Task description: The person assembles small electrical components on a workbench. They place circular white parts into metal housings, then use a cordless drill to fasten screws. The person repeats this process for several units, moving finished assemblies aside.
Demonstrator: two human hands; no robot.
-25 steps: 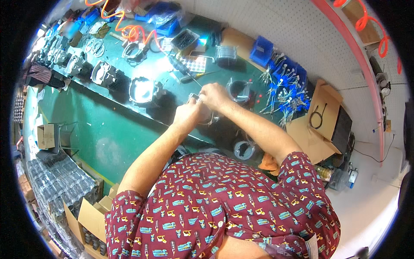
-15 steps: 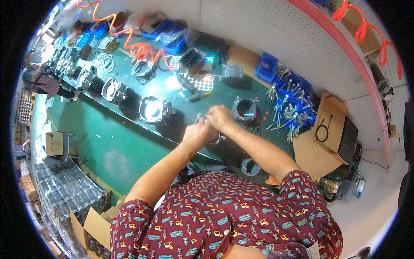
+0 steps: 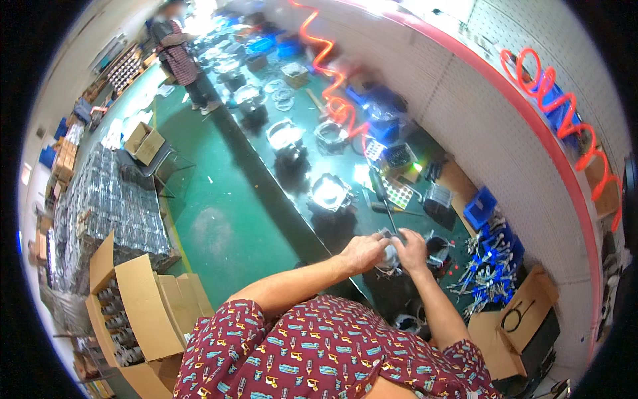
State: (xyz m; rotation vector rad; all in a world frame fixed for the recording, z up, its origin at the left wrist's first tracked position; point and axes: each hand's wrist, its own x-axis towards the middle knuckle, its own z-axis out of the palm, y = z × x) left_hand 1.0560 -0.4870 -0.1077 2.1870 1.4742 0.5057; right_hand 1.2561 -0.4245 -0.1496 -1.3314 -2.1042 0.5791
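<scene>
View swing: bench and hands now sit further right and lower than half a second ago, and a standing co-worker (image 3: 178,53) shows more fully at upper left.
Left hand (image 3: 365,253): mine, fingers curled in at a pale grey metal part (image 3: 388,259); I cannot tell whether they grip it.
Right hand (image 3: 412,249): just beside the left, fingers bent toward the same part; their hold is hidden too.
Metal part: beneath and between my hands, at the near edge of the bench (image 3: 425,225), mostly covered.
Dark tool (image 3: 377,183): beyond my hands, its shaft pointing at my fingers, near an orange coiled hose (image 3: 343,110).
Right side: round casting (image 3: 438,249) near my right hand, then blue-and-white cables (image 3: 488,271).
Left side: bright casting (image 3: 330,193) on the bench.
</scene>
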